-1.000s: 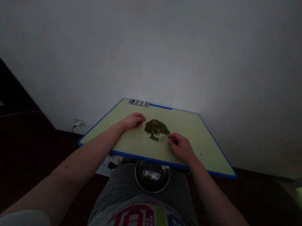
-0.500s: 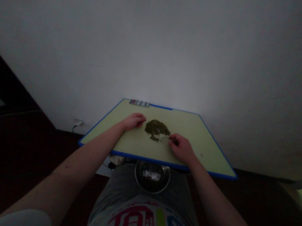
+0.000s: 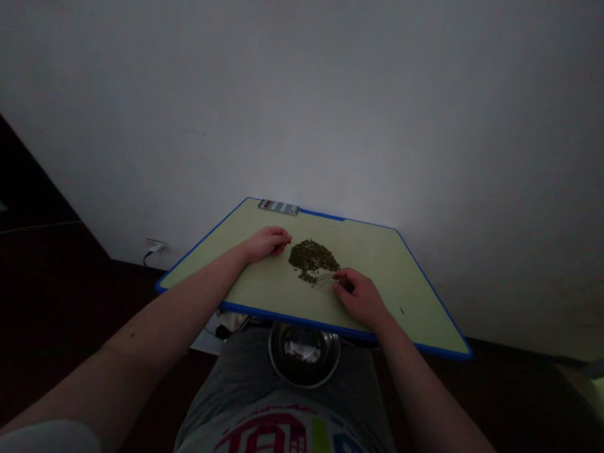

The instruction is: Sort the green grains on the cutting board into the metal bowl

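Note:
A pile of small greenish-brown grains or seeds (image 3: 311,255) lies on a pale yellow-green board (image 3: 259,285) with a blue edge. My left hand (image 3: 268,244) rests just left of the pile, its thumb and fingers closed in a pinch; anything between the fingertips is too small to make out. At the pile's lower right is my right hand (image 3: 359,297), fingers curled toward the thumb, and what they may hold is hidden. Faint curved lines (image 3: 324,281) show on the board beside the right fingertips.
A shiny metal bowl (image 3: 303,373) sits in my lap below the board's near edge. A phone-like flat object (image 3: 279,207) lies at the far left edge. A white wall (image 3: 327,107) rises behind the board, with a plugged-in socket (image 3: 155,247) low at left.
My right hand has shifted slightly left, closer to the pile. My left hand stays in nearly the same place, and the pile looks much the same.

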Available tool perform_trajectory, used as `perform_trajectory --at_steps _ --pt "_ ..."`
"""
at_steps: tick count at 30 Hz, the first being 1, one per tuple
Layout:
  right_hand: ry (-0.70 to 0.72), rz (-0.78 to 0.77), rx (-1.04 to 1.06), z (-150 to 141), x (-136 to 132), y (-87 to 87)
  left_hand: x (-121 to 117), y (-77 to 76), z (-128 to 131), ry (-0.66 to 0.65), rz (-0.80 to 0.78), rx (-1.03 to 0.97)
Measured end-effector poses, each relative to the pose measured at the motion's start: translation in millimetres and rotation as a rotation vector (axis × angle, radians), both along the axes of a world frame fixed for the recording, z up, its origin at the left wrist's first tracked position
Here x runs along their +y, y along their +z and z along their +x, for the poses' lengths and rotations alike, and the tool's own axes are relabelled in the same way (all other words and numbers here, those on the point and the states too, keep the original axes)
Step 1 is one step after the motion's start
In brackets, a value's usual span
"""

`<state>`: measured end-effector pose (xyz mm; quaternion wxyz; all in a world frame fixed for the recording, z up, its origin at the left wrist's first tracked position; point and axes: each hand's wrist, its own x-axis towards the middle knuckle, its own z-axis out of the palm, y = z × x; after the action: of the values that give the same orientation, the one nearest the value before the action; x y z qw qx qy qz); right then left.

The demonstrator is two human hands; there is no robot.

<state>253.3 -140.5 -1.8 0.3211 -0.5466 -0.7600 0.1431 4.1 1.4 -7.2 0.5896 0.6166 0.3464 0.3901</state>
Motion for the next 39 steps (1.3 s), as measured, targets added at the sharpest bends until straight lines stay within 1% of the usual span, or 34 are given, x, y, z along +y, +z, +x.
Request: perform_trajectory --at_steps 6,13,20,30,39 --pt "0.051 -0.025 0.012 -0.9 -2.4 1.2 -1.3 1.8 0.8 0.01 0.007 0.019" --pt "0.149 -0.051 0.006 -2.0 -5.0 4.2 0.8 -0.4 0.3 -0.002 0.015 -0.004" --pt "0.215 -0.051 -0.001 -3.7 -5.2 4.9 0.9 -1.1 0.3 -0.015 0.031 -0.004" --pt "0.308 -0.08 0.002 -1.5 -8.8 8.2 -1.0 0.3 0.9 0.004 0.033 0.019" --pt "0.351 -0.147 0.048 -1.0 -9.8 8.7 -3.4 2.1 2.3 0.015 0.021 0.017"
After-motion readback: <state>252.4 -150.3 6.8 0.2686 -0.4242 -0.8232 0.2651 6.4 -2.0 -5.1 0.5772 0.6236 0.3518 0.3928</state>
